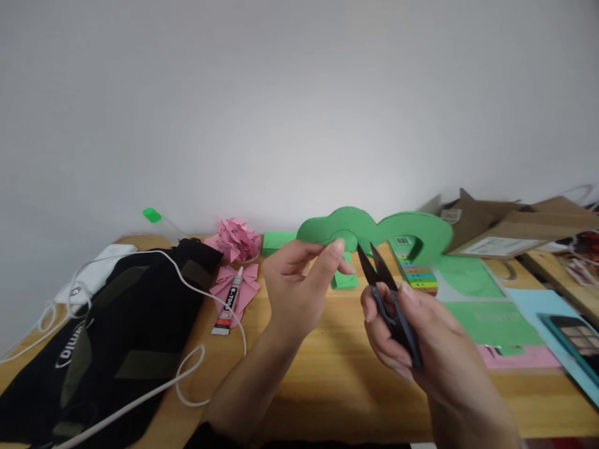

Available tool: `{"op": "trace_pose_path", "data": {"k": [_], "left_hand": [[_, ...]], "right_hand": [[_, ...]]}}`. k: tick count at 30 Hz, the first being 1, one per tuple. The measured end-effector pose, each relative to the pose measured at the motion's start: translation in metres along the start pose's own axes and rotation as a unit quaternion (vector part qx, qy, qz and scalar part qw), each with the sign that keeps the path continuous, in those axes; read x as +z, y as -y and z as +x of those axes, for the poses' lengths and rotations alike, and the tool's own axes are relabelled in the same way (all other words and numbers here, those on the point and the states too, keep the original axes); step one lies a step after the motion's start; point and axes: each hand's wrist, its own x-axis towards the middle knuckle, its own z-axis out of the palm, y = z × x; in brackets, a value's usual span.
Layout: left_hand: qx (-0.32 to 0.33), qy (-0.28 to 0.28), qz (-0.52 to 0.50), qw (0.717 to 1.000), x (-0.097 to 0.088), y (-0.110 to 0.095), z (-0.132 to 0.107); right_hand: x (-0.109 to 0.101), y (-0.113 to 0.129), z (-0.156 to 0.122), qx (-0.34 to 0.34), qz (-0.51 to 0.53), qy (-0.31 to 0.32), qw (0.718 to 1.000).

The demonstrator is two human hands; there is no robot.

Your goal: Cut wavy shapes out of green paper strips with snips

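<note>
Left hand [299, 280] pinches the green paper [374, 227] — already cut into scallops; right hand [412, 324] grips open snips [384, 287] at its edge — more trimming seems left.

Two bare forearms, left hand [299, 280] and right hand [412, 330] ungloved, no rings, short unpainted nails

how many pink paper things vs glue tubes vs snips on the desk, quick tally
pink paper flower: 1
pink folded paper bow: 1
glue tube: 1
black snips, held in the right hand: 1
total: 4
</note>
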Motion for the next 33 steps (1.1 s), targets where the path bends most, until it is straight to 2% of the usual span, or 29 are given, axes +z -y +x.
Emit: {"op": "trace_pose_path", "data": {"k": [3,6,10,17,22,33], "left_hand": [[0.025,-0.009,0.017,0.999,0.0,0.001,-0.001],[0.007,0.0,0.009,1.0,-0.001,0.0,-0.001],[-0.006,0.012,0.007,1.0,-0.001,-0.001,-0.001],[0.025,-0.017,0.046,0.998,-0.001,0.0,0.0],[0.039,-0.024,0.071,0.996,-0.002,0.0,0.004],[0.036,-0.007,0.063,0.997,-0.002,0.0,0.002]], "right_hand": [[0.003,0.004,0.001,0.014,0.004,-0.005,1.0],[0.004,0.007,0.003,0.038,0.017,-0.008,0.999],[0.006,0.009,0.005,0.036,0.043,-0.012,0.998],[0.005,0.008,-0.002,0.071,0.039,-0.017,0.997],[0.004,0.009,-0.009,0.06,0.047,-0.027,0.997],[0.005,0.013,-0.002,0.062,0.044,-0.025,0.997]]}}
